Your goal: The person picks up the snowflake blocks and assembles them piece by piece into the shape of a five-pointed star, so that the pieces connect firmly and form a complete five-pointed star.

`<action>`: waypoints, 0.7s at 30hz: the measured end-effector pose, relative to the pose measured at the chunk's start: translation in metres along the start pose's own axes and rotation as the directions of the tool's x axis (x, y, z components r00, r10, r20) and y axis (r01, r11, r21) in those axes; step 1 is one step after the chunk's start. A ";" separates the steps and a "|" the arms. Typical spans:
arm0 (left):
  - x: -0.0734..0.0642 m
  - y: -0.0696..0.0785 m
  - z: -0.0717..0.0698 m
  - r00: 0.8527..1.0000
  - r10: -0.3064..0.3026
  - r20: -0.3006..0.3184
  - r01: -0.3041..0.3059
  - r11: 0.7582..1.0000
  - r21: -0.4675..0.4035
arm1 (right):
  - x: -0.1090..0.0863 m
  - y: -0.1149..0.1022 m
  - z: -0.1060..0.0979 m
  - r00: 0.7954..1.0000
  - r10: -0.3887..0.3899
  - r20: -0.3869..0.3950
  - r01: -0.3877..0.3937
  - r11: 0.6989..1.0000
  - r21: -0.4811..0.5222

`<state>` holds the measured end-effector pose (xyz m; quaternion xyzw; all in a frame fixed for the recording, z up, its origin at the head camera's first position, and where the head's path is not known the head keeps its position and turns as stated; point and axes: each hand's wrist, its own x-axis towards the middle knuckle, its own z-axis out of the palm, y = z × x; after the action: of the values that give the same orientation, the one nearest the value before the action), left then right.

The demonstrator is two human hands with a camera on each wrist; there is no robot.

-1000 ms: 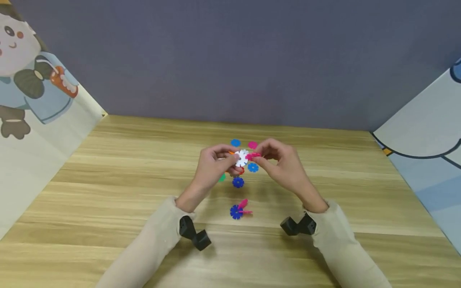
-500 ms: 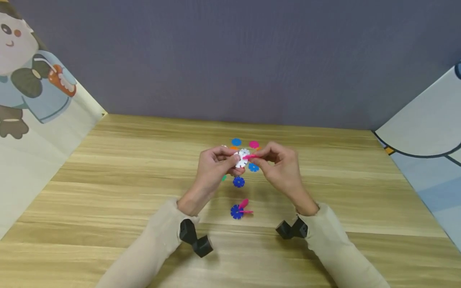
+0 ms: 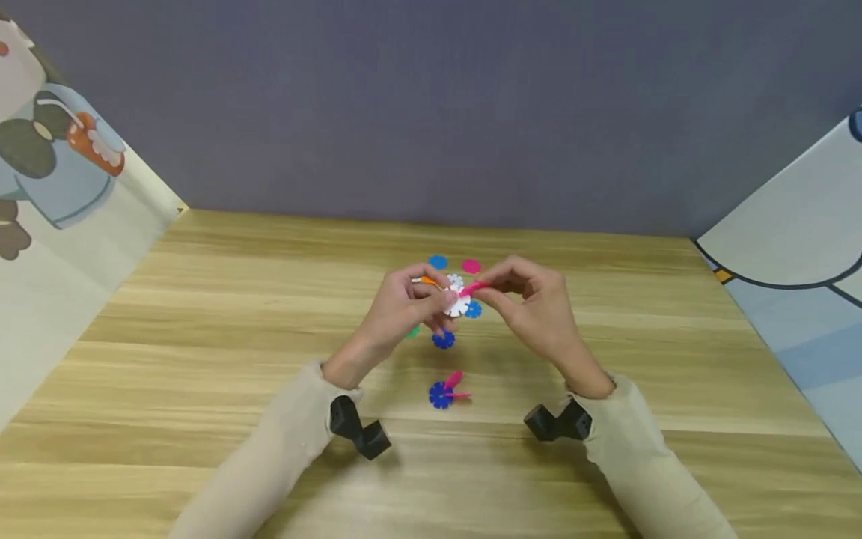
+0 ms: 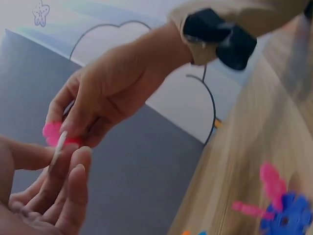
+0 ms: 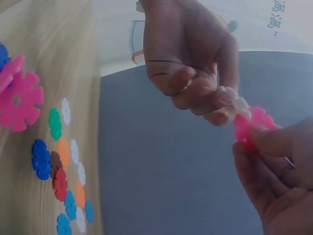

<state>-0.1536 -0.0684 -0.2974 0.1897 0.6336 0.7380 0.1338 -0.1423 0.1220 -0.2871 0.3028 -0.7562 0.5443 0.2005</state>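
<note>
A white notched snowflake disc [image 3: 459, 305] is pinched between the thumb and fingers of my left hand [image 3: 404, 308], above the table. My right hand [image 3: 536, 305] pinches a pink snowflake disc [image 5: 255, 123] by its edge. In the right wrist view the pink disc meets the rim of the white disc [image 5: 238, 104], at an angle to it. Nearer the person, a dark blue snowflake disc [image 3: 441, 395] stands on the table with two pink discs [image 3: 454, 380] slotted into its rim.
Loose snowflake discs lie behind and below the hands, among them a green disc [image 5: 55, 123], a red disc [image 5: 59, 184] and a dark blue disc [image 5: 41, 159]. A grey panel [image 3: 431, 112] borders the wooden table [image 3: 202, 337] at the back, with printed panels at both sides.
Both hands keep their hold on the two discs. The pink disc has turned in the right hand and now slants up to the right against the white one. The blue and pink piece has stayed put.
</note>
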 end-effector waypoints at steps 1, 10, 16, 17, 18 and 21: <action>0.001 0.000 -0.003 1.000 -0.011 0.027 0.010 0.999 0.033 | 0.000 0.001 0.000 1.000 0.003 0.010 -0.003 1.000 -0.009; 0.010 0.008 -0.010 0.994 -0.074 0.079 0.049 0.959 0.281 | -0.002 0.003 0.001 0.999 0.023 0.043 -0.019 0.996 -0.087; 0.012 0.014 -0.006 0.996 -0.047 0.072 0.020 0.939 0.343 | -0.002 0.001 -0.002 1.000 0.012 0.015 -0.011 0.994 -0.110; 0.012 0.014 -0.006 0.996 -0.053 0.067 0.027 0.942 0.334 | -0.002 0.000 -0.001 1.000 0.010 0.018 -0.008 0.995 -0.104; 0.011 0.013 -0.006 0.996 -0.058 0.064 0.035 0.947 0.319 | -0.002 0.000 -0.001 1.000 0.008 0.023 -0.005 0.995 -0.100; 0.008 0.011 -0.006 0.995 -0.072 0.064 0.052 0.962 0.269 | -0.003 0.000 0.000 0.999 0.009 0.032 -0.006 0.996 -0.086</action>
<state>-0.1629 -0.0720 -0.2860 0.2129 0.7278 0.6337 0.1531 -0.1404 0.1227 -0.2888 0.2997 -0.7833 0.5070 0.1991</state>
